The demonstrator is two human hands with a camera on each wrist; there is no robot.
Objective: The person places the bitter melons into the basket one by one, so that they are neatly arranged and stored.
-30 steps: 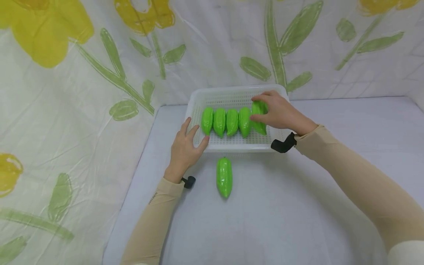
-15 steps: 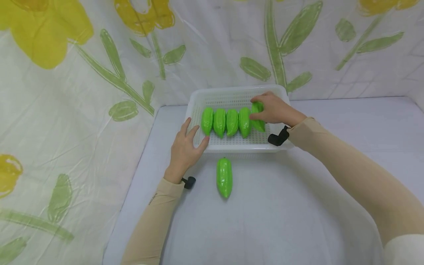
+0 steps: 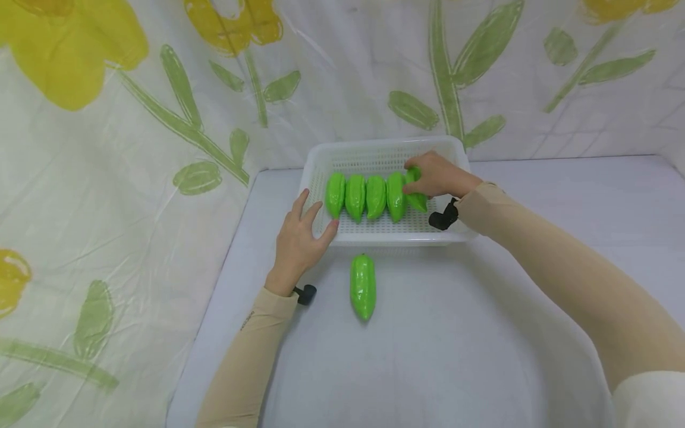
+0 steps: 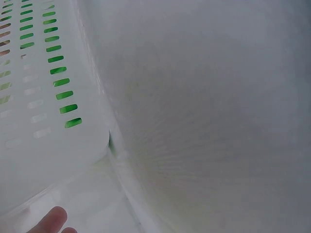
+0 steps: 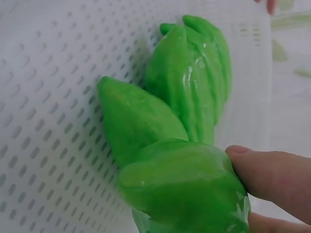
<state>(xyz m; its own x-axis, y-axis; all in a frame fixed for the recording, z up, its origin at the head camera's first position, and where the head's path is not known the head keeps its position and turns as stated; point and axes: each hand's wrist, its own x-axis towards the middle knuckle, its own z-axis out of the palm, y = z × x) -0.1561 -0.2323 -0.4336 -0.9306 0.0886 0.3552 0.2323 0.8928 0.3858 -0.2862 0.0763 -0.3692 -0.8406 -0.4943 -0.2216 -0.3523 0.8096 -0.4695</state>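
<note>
My right hand (image 3: 436, 173) pinches a glossy green ridged fruit (image 3: 416, 202) at the right end of a row in a white plastic basket. In the right wrist view the thumb presses the side of this shiny fruit (image 5: 189, 187), and its neighbours lie just beyond. Several similar green fruits (image 3: 376, 196) fill the row to its left. My left hand (image 3: 299, 244) has its fingers spread at the basket's left front corner and holds nothing. The left wrist view shows one fingertip (image 4: 53, 219) near the slotted basket wall (image 4: 58, 155).
Another green fruit (image 3: 363, 288) lies on the white-covered table (image 3: 428, 345) in front of the basket (image 3: 385, 239). Behind and to the left hangs a white cloth (image 3: 342, 77) printed with yellow flowers. Small black cameras (image 3: 443, 217) sit on both wrists.
My right hand has moved slightly left and down with the end fruit, which now sits closer against the row. The left hand has stayed in place.
</note>
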